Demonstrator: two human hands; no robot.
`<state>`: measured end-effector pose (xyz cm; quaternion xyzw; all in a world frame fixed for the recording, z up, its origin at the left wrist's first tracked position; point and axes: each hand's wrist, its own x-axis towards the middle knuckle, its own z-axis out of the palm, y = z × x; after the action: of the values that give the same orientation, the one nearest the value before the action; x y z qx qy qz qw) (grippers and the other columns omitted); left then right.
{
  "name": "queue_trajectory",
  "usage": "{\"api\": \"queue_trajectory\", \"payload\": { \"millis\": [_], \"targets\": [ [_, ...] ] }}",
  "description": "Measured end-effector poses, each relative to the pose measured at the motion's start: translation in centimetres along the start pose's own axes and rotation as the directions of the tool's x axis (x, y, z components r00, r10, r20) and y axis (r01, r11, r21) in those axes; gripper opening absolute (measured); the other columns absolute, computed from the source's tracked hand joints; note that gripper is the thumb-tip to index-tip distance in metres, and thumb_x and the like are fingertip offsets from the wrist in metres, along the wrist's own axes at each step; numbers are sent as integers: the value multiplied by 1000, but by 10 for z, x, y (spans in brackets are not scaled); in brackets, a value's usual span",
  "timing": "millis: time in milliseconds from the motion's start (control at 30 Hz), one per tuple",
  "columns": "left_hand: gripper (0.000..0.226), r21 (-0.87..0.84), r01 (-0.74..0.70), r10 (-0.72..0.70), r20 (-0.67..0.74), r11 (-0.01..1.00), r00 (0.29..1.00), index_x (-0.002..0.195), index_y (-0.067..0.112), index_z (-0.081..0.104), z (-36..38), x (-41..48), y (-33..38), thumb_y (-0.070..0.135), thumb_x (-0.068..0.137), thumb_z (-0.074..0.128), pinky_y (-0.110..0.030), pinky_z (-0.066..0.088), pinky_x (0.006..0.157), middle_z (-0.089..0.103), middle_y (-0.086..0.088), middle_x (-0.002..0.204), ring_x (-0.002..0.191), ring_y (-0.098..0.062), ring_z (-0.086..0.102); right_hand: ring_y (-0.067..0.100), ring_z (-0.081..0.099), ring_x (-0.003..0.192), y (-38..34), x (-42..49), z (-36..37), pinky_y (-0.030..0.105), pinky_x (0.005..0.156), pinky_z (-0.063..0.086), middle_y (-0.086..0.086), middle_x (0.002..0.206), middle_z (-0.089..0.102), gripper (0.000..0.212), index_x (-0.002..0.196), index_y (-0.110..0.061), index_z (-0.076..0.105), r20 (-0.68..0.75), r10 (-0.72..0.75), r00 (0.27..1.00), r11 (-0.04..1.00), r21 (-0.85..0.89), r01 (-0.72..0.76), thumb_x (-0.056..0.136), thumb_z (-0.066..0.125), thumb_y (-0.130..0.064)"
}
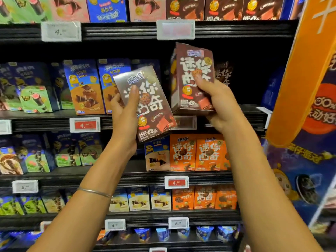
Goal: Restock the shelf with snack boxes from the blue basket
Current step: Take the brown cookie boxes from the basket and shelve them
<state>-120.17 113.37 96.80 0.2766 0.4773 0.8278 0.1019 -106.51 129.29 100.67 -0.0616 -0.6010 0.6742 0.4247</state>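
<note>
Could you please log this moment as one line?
left hand: grips tilted brown box | right hand: grips upright brown box | shelf: gap behind

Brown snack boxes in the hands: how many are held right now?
2. A tilted box in the left hand; an upright box in the right hand. More may hide behind the upright one.
</note>
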Motion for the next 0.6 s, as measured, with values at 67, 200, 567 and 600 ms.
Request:
{"api": "queue_trajectory", "payload": {
  "millis": [67, 200, 567, 600],
  "targets": [
    [60, -12, -1, 1, -12, 1000, 1000, 149, 26, 40, -1, 2, 2, 50, 100, 66, -39, 66, 81, 74, 0, 126, 102, -17, 79, 23, 75, 99, -3, 19, -27, 39, 81, 62, 7, 113, 76, 40, 125, -12, 64, -158, -88, 984, 988, -137, 67, 88, 77, -20],
    [49, -3, -2, 1, -13, 1000, 1000, 143, 28, 45, 4, 2, 5, 47, 102, 64, -41, 66, 84, 73, -2, 128, 103, -18, 79, 11, 74, 89, 11, 58, -57, 26, 68, 62, -2, 109, 72, 46, 124, -12, 56, -306, -156, 939, 949, -311, 57, 85, 80, -19],
    [70, -16, 22, -22, -22, 1000, 1000, 157, 26, 36, 14, 6, 2, 50, 99, 66, -36, 66, 78, 76, 1, 124, 103, -19, 79, 17, 56, 79, 41, 128, -73, 19, 47, 33, 6, 97, 59, 27, 89, -12, 57, -371, -259, 892, 610, -779, -147, 83, 79, -27],
    [69, -27, 21, -21, -27, 999, 999, 156, 25, 37, 14, 6, 2, 50, 99, 66, -36, 65, 77, 77, 1, 123, 103, -19, 79, 18, 56, 80, 42, 132, -73, 18, 48, 32, 7, 96, 60, 25, 92, -11, 60, -372, -256, 892, 598, -786, -156, 84, 78, -25]
  ]
}}
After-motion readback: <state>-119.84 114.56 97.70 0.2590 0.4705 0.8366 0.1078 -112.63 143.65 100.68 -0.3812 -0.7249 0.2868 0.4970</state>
